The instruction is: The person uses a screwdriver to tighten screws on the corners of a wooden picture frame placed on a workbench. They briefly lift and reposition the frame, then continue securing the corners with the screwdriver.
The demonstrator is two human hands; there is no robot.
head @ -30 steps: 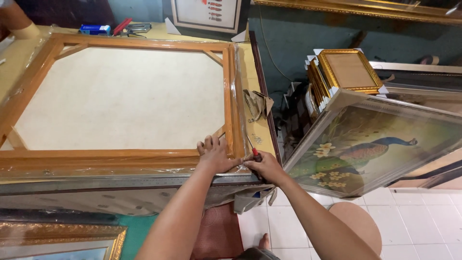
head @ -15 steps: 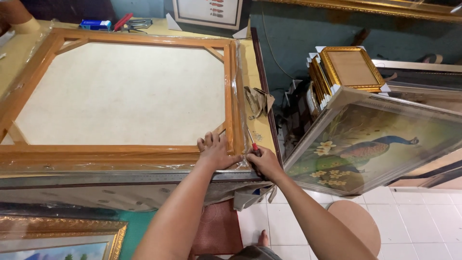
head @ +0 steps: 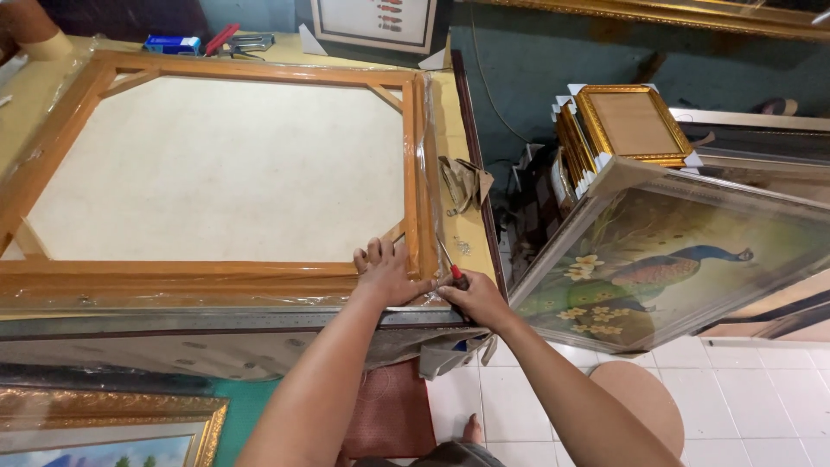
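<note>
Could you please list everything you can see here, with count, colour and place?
wooden frame: one, orange-brown, wrapped in clear film, flat on the table.
canvas back: one, cream, inside the frame.
table: one, yellowish top.
peacock painting: one, green and blue, leaning at right.
gold frames: a stack, behind the painting.
landscape painting: one, gold-framed, lower left.
screwdriver: one, red handle, at the frame's corner.
left hand: flat on the frame's corner.
right hand: fingers around the screwdriver.
</note>
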